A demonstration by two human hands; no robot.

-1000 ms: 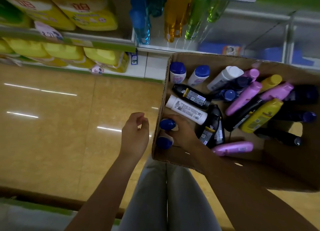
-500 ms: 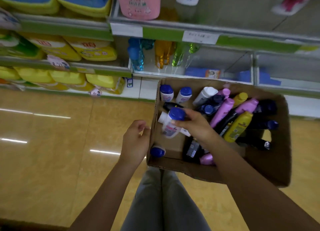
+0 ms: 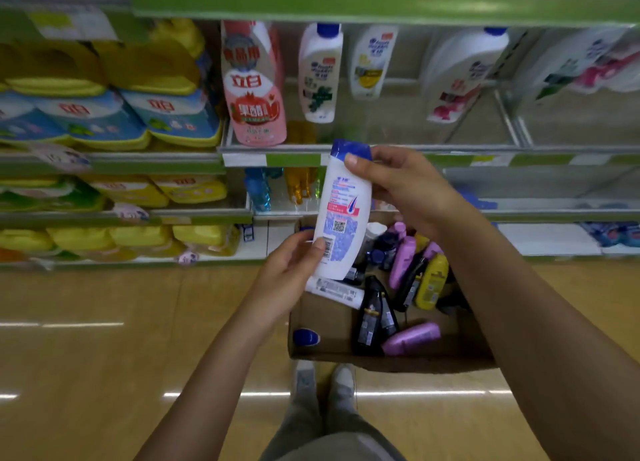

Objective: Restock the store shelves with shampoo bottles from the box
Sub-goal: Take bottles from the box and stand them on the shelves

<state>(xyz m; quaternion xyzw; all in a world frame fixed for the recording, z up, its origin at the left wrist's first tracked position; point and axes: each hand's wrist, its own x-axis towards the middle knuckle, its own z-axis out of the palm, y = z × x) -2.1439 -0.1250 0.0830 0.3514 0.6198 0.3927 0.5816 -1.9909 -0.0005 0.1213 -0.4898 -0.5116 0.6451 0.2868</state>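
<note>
A white shampoo bottle (image 3: 343, 214) with a blue cap is held upright in front of me, above the cardboard box (image 3: 322, 318). My right hand (image 3: 405, 187) grips its capped top, thumb on the cap. My left hand (image 3: 291, 266) holds its lower end, thumb on the barcode label. The box on the floor holds several bottles: purple (image 3: 410, 337), black (image 3: 372, 317), yellow (image 3: 431, 282) and white ones. The shelf (image 3: 381, 147) ahead carries a few white shampoo bottles (image 3: 320, 72) with gaps between them.
A pink refill pouch (image 3: 254, 90) stands at the shelf's left end. Yellow and blue detergent packs (image 3: 138, 114) fill the shelves on the left. Coloured bottles (image 3: 277, 187) stand on the lower shelf. My legs and feet (image 3: 325, 384) are just behind the box on the tan floor.
My right hand lifted the white bottle out of the box and up to shelf height. My left hand left the box edge and took the bottle's lower end. My view tilted upward.
</note>
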